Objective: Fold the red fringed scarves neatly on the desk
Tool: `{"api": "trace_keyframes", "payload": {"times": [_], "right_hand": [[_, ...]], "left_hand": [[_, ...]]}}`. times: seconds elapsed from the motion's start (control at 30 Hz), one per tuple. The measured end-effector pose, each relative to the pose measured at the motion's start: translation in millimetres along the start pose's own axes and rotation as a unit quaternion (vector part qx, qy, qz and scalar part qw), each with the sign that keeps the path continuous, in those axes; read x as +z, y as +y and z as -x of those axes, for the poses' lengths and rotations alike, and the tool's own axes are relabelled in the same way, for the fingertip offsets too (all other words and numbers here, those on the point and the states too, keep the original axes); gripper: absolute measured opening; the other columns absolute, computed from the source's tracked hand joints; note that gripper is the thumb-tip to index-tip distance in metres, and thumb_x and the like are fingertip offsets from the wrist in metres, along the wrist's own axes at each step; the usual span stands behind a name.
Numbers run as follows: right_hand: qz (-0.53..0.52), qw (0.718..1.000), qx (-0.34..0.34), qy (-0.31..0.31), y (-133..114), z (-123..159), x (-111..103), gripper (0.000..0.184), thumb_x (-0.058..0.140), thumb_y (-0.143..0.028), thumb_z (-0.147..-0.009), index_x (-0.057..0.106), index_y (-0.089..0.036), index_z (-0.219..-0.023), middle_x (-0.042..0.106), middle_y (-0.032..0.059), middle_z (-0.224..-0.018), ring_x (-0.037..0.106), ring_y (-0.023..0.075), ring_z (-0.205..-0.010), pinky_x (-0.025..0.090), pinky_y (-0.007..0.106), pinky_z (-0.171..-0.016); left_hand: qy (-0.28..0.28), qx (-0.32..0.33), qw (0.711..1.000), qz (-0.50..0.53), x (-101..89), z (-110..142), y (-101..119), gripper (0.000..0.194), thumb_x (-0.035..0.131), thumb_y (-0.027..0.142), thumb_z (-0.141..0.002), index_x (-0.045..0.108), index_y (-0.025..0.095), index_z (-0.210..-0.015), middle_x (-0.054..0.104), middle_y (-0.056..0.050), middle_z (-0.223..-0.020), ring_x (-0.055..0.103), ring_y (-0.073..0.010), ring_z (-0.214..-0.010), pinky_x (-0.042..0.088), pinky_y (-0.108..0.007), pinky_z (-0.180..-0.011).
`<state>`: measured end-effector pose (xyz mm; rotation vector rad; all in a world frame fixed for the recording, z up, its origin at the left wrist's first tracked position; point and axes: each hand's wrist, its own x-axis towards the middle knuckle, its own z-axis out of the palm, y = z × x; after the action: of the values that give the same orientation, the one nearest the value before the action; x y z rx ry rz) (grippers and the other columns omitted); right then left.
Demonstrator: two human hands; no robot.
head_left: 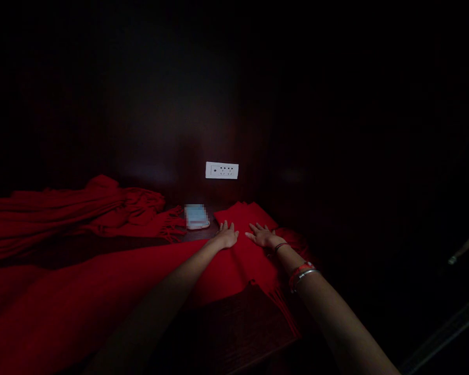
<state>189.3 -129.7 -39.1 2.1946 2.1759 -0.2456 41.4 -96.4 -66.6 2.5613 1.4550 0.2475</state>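
I see red fringed scarf (226,271) on dark wooden tabletop (242,317). Left hand (228,236) and right hand (261,237) open, fingers spread, palms down on it—gripping nothing. Partway, I judge: section under palms flat, seemingly layered; leftward length loosely spread, second red fringed scarf (113,208) bunched, unhandled. No readable brand on white wall socket (222,170); phone-like device (197,217) pixelated—illegible.

Dim light; dark wall (152,114), white socket panel (222,170), dark tabletop (242,320).
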Motion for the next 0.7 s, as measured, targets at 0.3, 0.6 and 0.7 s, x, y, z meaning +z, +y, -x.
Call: {"api": "trace_keyframes", "payload": {"times": [0.3,0.6,0.7], "right_hand": [[-0.014,0.988,-0.145,0.057,28.7,10.4,-18.4,0.051,0.035,-0.043,-0.081,0.040,-0.013,-0.121,0.043,0.0111,-0.123,0.039,0.0212,-0.111,0.030,0.031,-0.091],[0.027,0.945,-0.324,0.024,-5.0,111.5,-23.4,0.061,0.053,-0.045,-0.070,0.040,-0.014,-0.121,0.048,0.0116,-0.115,0.048,0.0205,-0.099,0.037,0.028,-0.082],[0.073,0.950,-0.293,0.082,-21.7,130.4,-3.7,0.064,0.053,-0.037,-0.071,0.031,-0.013,-0.126,0.045,0.0138,-0.117,0.047,0.0225,-0.099,0.037,0.030,-0.079]], "left_hand": [[0.119,0.041,0.991,-0.044,-10.9,53.8,-11.9,0.055,0.024,0.044,-0.084,0.019,0.015,-0.130,0.017,-0.014,-0.136,0.015,-0.0257,-0.123,0.018,-0.036,-0.098],[0.018,0.151,0.979,-0.140,-40.6,189.8,-23.5,0.055,0.039,0.044,-0.077,0.026,0.026,-0.128,0.041,-0.008,-0.121,0.039,-0.0246,-0.109,0.033,-0.036,-0.088],[-0.022,0.187,0.971,-0.145,-50.3,203.7,-32.4,0.058,0.037,0.018,-0.076,0.019,0.032,-0.129,0.039,-0.004,-0.123,0.041,-0.0209,-0.109,0.037,-0.031,-0.084]]}}
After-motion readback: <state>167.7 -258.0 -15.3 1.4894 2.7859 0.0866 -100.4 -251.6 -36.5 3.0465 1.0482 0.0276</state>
